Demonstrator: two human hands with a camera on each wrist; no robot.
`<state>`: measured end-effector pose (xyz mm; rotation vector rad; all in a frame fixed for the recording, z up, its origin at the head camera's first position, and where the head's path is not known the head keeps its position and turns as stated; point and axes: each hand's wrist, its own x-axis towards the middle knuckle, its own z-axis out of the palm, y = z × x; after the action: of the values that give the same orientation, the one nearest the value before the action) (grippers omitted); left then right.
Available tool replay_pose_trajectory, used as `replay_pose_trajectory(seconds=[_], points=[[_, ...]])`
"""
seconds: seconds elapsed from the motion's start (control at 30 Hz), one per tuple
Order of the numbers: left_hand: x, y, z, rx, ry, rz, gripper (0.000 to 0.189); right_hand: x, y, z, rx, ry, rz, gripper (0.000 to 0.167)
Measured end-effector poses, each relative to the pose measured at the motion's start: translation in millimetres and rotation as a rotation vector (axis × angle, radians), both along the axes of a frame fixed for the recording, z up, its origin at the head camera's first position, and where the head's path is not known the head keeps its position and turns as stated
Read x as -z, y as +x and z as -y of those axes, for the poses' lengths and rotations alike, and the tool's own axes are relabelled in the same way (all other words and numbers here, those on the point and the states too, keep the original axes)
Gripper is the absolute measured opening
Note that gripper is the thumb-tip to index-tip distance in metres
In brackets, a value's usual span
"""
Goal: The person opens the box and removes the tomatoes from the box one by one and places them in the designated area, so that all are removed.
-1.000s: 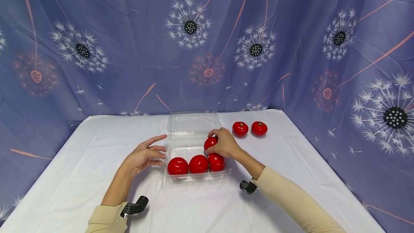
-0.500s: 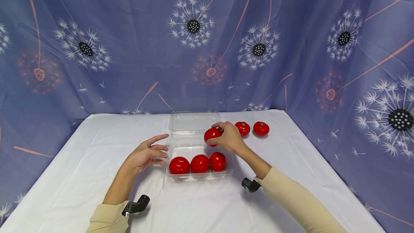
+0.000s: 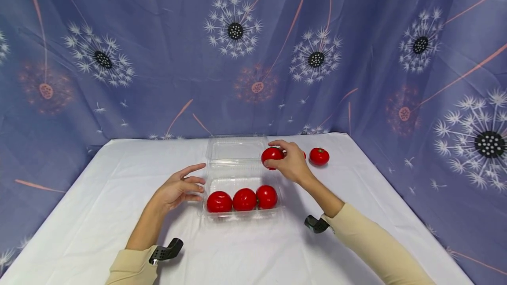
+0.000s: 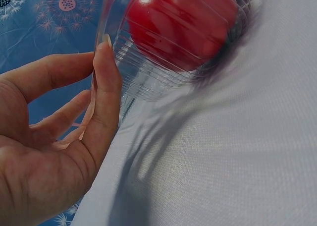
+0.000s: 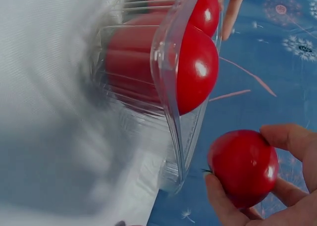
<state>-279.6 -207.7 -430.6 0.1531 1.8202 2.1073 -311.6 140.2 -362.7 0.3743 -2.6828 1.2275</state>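
Currently, your right hand (image 3: 293,162) clamps thumb and fingers on a tomato (image 3: 271,157), held at the far right of the clear box (image 3: 233,183). Your left hand (image 3: 176,190), fingers apart, is at its left side. Three tomatoes (image 3: 244,199) line its near side; another tomato (image 3: 319,156) lies far right.

I am getting a colourless, see-through container (image 3: 228,184) over my feed. Inside the container, three tomatoes (image 3: 244,199) are gleaming red. Right of the container, the held tomato (image 3: 271,155) is showing the same red, and a farther tomato (image 3: 319,156) is wearing a green stem. Under the container, the tablecloth (image 3: 241,250) is reading plain white. Behind it, the blue-violet curtain (image 3: 166,47) is carrying white, black-centred dandelions (image 3: 235,31) and pink ones. In front, the sleeves (image 3: 368,236) are showing plain beige, the wrist cameras (image 3: 173,248) black.
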Motion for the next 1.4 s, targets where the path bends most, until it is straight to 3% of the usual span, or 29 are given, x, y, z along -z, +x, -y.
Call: replay_pose_trajectory(seconds=[0.17, 0.37, 0.83, 1.2, 1.4], points=[[0.6, -0.3, 0.5, -0.01, -0.004, 0.011, 0.08, 0.6, 0.1, -6, 0.004, -0.047, 0.029, 0.045], [2.8, -1.3, 1.2, 0.0, 0.015, 0.006, 0.079, 3.7, 0.2, -11, 0.018, -0.044, 0.071, 0.05], [4.4, -2.7, 1.6, 0.012, 0.038, 0.003, 0.081, 11.0, -2.2, -22, 0.026, -0.003, 0.061, 0.069], [6.2, -2.7, 1.5, 0.017, 0.04, -0.004, 0.081, 20.5, 5.7, -43, 0.096, 0.071, 0.031, 0.07], [3.6, -2.1, 1.0, 0.012, 0.033, 0.002, 0.08, 22.2, 7.9, -52, 0.139, 0.047, 0.037, 0.066]])
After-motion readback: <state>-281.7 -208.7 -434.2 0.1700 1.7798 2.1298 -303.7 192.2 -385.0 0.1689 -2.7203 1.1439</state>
